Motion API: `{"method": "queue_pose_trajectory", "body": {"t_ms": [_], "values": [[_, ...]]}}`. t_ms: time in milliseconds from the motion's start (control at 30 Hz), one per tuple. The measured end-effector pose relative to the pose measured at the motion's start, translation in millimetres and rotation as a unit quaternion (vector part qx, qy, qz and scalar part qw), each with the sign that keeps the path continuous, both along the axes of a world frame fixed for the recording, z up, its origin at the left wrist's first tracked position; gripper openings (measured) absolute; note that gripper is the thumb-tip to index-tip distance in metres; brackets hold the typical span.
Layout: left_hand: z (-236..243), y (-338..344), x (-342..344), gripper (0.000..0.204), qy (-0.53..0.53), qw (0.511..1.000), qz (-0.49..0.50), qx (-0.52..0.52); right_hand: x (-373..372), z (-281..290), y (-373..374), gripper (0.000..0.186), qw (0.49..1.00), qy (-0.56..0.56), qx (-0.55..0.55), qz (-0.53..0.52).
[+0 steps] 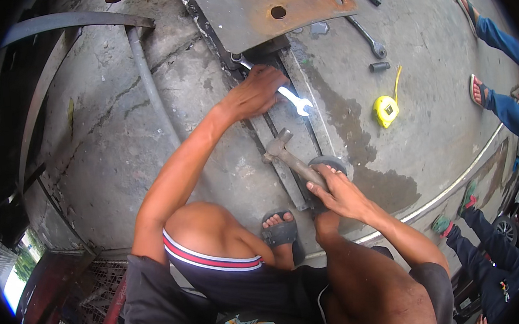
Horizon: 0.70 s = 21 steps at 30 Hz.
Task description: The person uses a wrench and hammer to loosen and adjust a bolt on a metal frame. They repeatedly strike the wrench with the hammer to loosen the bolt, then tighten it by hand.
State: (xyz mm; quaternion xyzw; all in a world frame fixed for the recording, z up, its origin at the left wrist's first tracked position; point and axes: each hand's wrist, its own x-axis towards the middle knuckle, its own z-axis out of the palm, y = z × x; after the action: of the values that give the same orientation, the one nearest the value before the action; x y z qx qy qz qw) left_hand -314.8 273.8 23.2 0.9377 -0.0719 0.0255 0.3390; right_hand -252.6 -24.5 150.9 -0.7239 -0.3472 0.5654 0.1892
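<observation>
My left hand (258, 90) is closed round the middle of a shiny combination wrench (295, 101). The wrench's ring end lies by the edge of a rusty steel plate (278, 7), and its open jaw points toward me on the right. Whether the ring sits on a bolt is hard to see. My right hand (337, 193) grips the handle of a hammer (296, 163), whose head is raised up and to the left, below the wrench. Beneath both hands run long metal rails (279, 160) on the concrete. The plate, with two round holes, rests across their far end.
Right of the rails lie a yellow tape measure (386, 110), a dark socket (379, 66) and a ratchet wrench (376, 48). A curved metal pipe (151, 88) lies to the left. People in jeans (501, 42) and dark trousers (477, 260) stand at the right. A wet patch (354, 130) darkens the floor.
</observation>
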Motion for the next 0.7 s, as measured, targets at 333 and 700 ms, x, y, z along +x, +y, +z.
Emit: {"method": "queue_pose_trajectory", "body": {"t_ms": [333, 700], "values": [[0.6, 6.5, 7.0, 0.03, -0.017, 1.0, 0.0, 0.005, 17.5, 28.3, 11.3, 0.041, 0.987, 0.006, -0.003, 0.163], [-0.1, 7.0, 12.8, 0.026, -0.011, 0.999, 0.001, -0.037, 38.3, 35.4, 8.9, 0.046, 0.967, 0.037, 0.041, 0.25]]}}
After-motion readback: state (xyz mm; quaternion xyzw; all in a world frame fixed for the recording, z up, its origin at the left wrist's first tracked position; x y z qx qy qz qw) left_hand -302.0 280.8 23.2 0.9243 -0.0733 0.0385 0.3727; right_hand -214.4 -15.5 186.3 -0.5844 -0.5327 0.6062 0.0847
